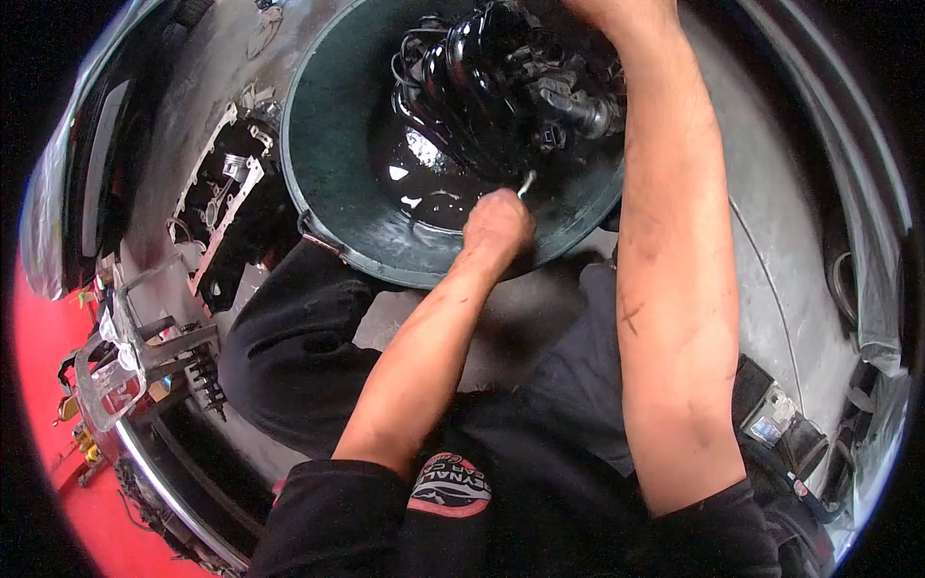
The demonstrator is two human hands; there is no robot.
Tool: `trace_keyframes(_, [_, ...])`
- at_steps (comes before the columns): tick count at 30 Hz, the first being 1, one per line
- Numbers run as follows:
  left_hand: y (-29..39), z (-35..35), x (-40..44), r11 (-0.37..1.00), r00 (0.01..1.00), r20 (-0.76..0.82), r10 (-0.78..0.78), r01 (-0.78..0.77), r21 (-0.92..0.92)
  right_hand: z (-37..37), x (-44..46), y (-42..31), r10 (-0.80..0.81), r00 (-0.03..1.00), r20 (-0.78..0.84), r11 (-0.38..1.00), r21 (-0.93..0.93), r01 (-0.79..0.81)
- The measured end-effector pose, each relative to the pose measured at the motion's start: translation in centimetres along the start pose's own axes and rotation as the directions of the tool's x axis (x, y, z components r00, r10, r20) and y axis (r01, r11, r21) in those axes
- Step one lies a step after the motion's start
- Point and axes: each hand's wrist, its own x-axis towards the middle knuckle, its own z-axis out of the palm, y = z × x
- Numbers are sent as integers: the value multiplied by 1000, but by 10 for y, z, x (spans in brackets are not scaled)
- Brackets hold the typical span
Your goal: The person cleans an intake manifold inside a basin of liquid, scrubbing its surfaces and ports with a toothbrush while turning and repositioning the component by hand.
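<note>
A wide dark green tub (pixel 313 183) holds dark, shiny liquid and a black, wet engine part with curved pipes (pixel 472 82), which looks like an intake manifold. My left hand (pixel 499 228) is closed in a fist over the near side of the tub, just below the part. From the fist sticks a thin, pale-tipped tool (pixel 526 183); its exact kind is hidden. At the top edge of the view, beyond the part's right side, only the base of my right hand (pixel 621 12) shows. Its fingers are cut off by the frame.
An engine block (pixel 220 197) with a visible piston lies on the floor left of the tub. Further left are metal suspension parts (pixel 183 352) and a car bumper (pixel 183 501). A thin cable (pixel 771 279) runs along the floor at right, near a dark box (pixel 776 414).
</note>
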Motion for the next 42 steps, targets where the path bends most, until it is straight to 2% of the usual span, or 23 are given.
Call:
trace_keyframes(1, [0, -8, -5, 1000, 1000, -12, -7, 7, 10, 2, 0, 2, -2, 1000, -7, 1000, -7, 2])
trace_keyframes(3, [15, -37, -17, 983, 977, -172, 128, -102, 152, 0, -4, -1, -3, 1000, 27, 1000, -8, 3])
trace_keyframes(4, [18, -48, -13, 970, 984, -140, 113, -79, 230, -2, -5, -2, -7, 999, 39, 1000, -9, 7])
trace_keyframes(6, [18, -76, -5, 922, 965, -100, 243, -198, 334, -1, -8, -4, 6, 999, 40, 1000, 0, -6])
trace_keyframes(9, [13, -100, -1, 894, 917, -116, 381, -334, 298, -5, -10, -6, 42, 996, 80, 999, 25, -44])
trace_keyframes(12, [18, -97, -9, 923, 940, -140, 310, -263, 280, -2, -4, 0, 6, 996, 92, 999, 30, -9])
trace_keyframes(15, [4, -35, 28, 974, 978, -116, 172, -152, 168, 0, -6, 0, -20, 997, 73, 1000, 1, 20])
trace_keyframes(16, [16, -35, 21, 967, 981, -122, 154, -124, 222, 1, -5, -1, -25, 998, 61, 1000, -9, 25])
trace_keyframes(19, [28, -58, 10, 974, 964, -208, 168, -129, 189, 3, -4, 3, -81, 995, 49, 996, -17, 82])
trace_keyframes(21, [35, -89, 2, 979, 990, -97, 102, -83, 187, -3, -7, 0, -51, 996, 79, 998, 27, 49])
trace_keyframes(23, [24, -55, 23, 976, 990, -107, 87, -63, 209, -2, -11, -6, -18, 995, 96, 999, 38, 14])
trace_keyframes(25, [27, -45, 21, 993, 990, -124, 63, -50, 102, 1, -7, -7, 14, 998, 63, 1000, -1, -14])
trace_keyframes(27, [16, -36, 26, 994, 967, -253, 37, -62, -92, 0, -7, -6, 13, 998, 68, 1000, 14, -14])
trace_keyframes(28, [11, -37, 26, 926, 955, -296, 9, -119, -357, 0, -8, -5, 16, 997, 73, 1000, 22, -18])
trace_keyframes(29, [7, -39, 27, 789, 943, -331, -31, -180, -588, 0, -6, -3, 0, 998, 64, 1000, 3, 0])
trace_keyframes(30, [0, -38, 25, 531, 984, -136, -113, -56, -845, 1, -3, -1, -14, 998, 56, 1000, -16, 15])
trace_keyframes(31, [5, -52, 12, 508, 982, -108, -158, -13, -861, 2, -3, 0, -28, 998, 52, 999, -36, 30])
trace_keyframes(33, [2, -53, 6, 429, 966, -219, -140, -140, -892, 2, -3, 1, -40, 997, 62, 999, -31, 42])
trace_keyframes(36, [-7, -37, 17, 709, 808, -587, 55, -446, -547, 4, -1, 4, -69, 997, 42, 997, -34, 71])
trace_keyframes(37, [-6, -30, 16, 781, 744, -642, 184, -507, -364, 5, -1, 5, -80, 996, 31, 996, -35, 81])
trace_keyframes(39, [-1, -16, 17, 888, 752, -590, 294, -443, -121, 5, -4, 3, -57, 998, 35, 998, -14, 58])
trace_keyframes(40, [3, -19, 21, 877, 693, -649, 312, -474, -84, 5, -4, 1, -48, 998, 35, 999, -2, 48])
trace_keyframes(42, [13, -41, 23, 851, 774, -607, 180, -432, -298, 3, -4, 0, -50, 998, 28, 999, -9, 51])
